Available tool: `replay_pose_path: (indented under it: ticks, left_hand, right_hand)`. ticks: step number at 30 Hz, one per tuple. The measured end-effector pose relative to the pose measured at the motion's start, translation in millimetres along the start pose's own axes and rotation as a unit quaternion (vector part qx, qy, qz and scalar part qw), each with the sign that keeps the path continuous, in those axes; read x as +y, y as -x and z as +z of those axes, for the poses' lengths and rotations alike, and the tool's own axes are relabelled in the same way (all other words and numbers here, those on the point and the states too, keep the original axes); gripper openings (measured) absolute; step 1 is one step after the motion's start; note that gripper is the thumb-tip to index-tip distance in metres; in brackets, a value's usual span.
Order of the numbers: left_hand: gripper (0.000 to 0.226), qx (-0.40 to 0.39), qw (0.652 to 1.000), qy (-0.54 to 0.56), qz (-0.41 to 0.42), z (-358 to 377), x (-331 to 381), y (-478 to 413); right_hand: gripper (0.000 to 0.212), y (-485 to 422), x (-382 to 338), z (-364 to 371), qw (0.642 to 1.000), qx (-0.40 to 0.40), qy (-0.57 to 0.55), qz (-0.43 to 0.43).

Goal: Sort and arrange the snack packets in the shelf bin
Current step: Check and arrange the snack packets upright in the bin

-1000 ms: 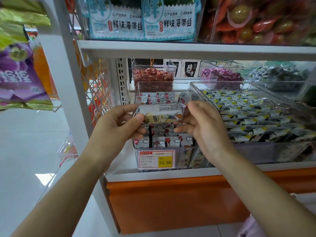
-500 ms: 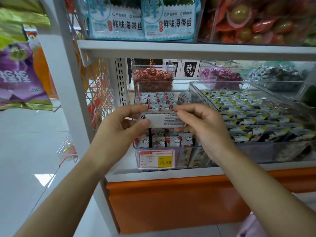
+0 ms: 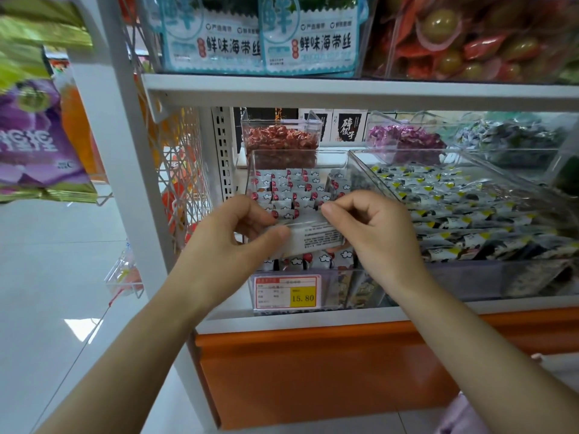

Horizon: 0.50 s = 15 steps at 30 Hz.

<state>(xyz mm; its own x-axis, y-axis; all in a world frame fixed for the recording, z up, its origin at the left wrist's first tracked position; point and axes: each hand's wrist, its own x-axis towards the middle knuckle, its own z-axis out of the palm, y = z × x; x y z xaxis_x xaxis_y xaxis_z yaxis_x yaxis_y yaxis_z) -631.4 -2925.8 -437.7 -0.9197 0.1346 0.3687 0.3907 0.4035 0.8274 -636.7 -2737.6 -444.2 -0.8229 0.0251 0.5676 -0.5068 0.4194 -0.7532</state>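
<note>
Where the left grip and right grip each pinch one end of a white snack packet, it is held between them, print side up, just over the front of the clear shelf bin. Behind and beneath the grips: rowed packets, cloud-and-red-dot pattern. Below the grips: price label, 15.80; right of the right grip, a wider bin of yellow-marked packets.

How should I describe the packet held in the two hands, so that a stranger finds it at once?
On the lower white shelf, look at the narrow clear bin with the 15.80 price tag. Above its front, the left hand and right hand pinch one packet by its ends. Its plain printed-text back faces us, unlike the cloud-patterned packets around it.
</note>
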Motion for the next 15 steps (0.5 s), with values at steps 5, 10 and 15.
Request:
replay_pose_path:
  ticks: [5,10,15]
  left_hand:
    - [0.028,-0.02,0.999,0.042,-0.019,-7.8,1.2,-3.7]
    - [0.023,-0.017,0.999,0.022,-0.028,-15.7,-6.5,-7.3]
    - [0.024,-0.014,0.999,0.02,-0.022,-17.8,-4.4,-6.7]
  right_hand:
    - [0.013,1.7,-2.6,1.0,1.0,-0.012,-0.002,-0.005]
    - [0.012,3.7,-4.2,2.9,0.999,-0.026,0.006,-0.021]
    - [0.013,2.8,-3.2,4.5,1.0,-0.014,-0.001,-0.009]
